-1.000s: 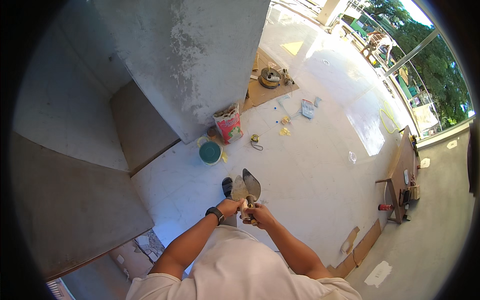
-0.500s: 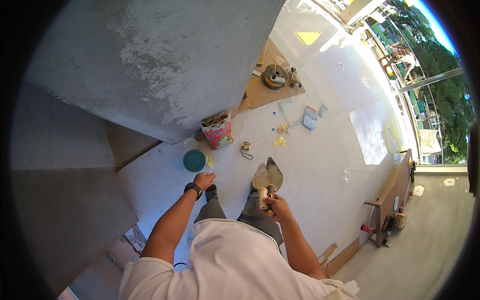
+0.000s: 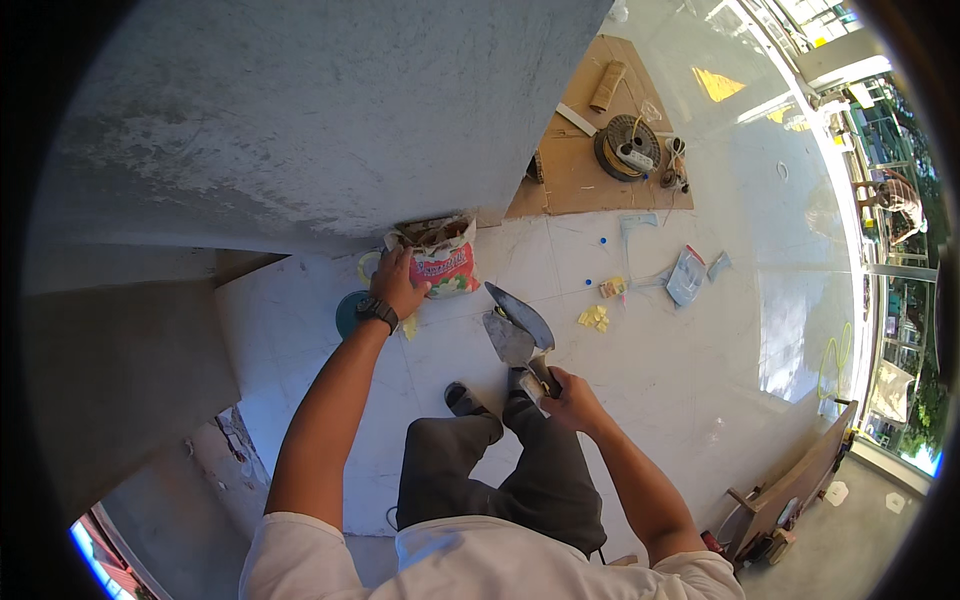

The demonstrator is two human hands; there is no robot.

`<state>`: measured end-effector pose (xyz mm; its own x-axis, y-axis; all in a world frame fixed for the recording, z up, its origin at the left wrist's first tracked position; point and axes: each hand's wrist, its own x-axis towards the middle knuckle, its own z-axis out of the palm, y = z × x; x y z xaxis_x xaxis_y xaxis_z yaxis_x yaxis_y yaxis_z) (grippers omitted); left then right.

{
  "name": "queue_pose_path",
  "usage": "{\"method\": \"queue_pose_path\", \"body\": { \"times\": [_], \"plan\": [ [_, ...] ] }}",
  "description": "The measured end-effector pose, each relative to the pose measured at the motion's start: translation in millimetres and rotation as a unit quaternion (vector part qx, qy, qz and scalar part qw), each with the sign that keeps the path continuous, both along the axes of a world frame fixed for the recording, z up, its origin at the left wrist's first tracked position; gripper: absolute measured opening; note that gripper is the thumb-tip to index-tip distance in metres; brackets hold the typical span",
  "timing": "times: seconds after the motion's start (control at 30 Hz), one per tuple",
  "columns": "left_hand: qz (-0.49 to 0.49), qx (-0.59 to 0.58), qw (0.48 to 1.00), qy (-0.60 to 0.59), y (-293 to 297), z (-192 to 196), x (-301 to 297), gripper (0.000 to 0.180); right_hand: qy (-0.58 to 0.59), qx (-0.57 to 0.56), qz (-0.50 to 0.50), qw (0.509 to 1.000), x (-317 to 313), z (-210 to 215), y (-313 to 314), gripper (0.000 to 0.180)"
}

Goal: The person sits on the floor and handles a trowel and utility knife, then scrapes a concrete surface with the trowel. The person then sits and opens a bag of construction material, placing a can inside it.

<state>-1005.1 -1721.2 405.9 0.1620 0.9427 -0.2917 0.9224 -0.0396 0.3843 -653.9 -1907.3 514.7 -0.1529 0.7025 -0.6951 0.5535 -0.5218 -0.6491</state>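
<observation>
My right hand (image 3: 566,392) grips the handles of two metal tools (image 3: 518,328), a pointed trowel and a flat scraper, held together in front of my legs. My left hand (image 3: 398,283), with a black watch on the wrist, reaches forward and touches the open top of a pink and white bag (image 3: 442,262) that stands on the tiled floor against the grey plastered wall (image 3: 300,130). A teal lid or bucket (image 3: 350,312) lies just left of that wrist, partly hidden by it.
A cardboard sheet (image 3: 580,175) on the floor carries a cable reel (image 3: 626,148) and a cardboard tube. Scraps and small packets (image 3: 688,275) lie scattered on the pale tiles. Wooden boards (image 3: 790,490) lean at the right. A grey ledge sits at the left.
My left hand has moved forward from near the trowels to the pink bag. The view has tilted closer to the wall, and my right hand still holds the tools.
</observation>
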Motion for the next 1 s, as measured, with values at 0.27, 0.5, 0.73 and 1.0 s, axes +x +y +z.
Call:
{"method": "queue_pose_path", "body": {
  "times": [0.27,0.5,0.73,1.0],
  "plan": [
    [-0.139,0.059,0.986,0.069,29,-124,-2,0.045,-0.065,0.163,0.104,0.979,11,-81,102,0.055],
    [-0.092,0.152,0.983,-0.053,-84,-150,-11,0.018,-0.049,0.354,0.216,0.908,-7,-114,153,0.055],
    [-0.010,0.073,0.988,-0.136,-164,-99,5,0.019,-0.059,0.287,0.291,0.911,-22,-98,139,0.056],
    [0.222,0.033,0.975,-0.007,-161,-134,10,0.036,-0.065,0.283,0.312,0.905,-24,-108,103,0.057]
  ]
}}
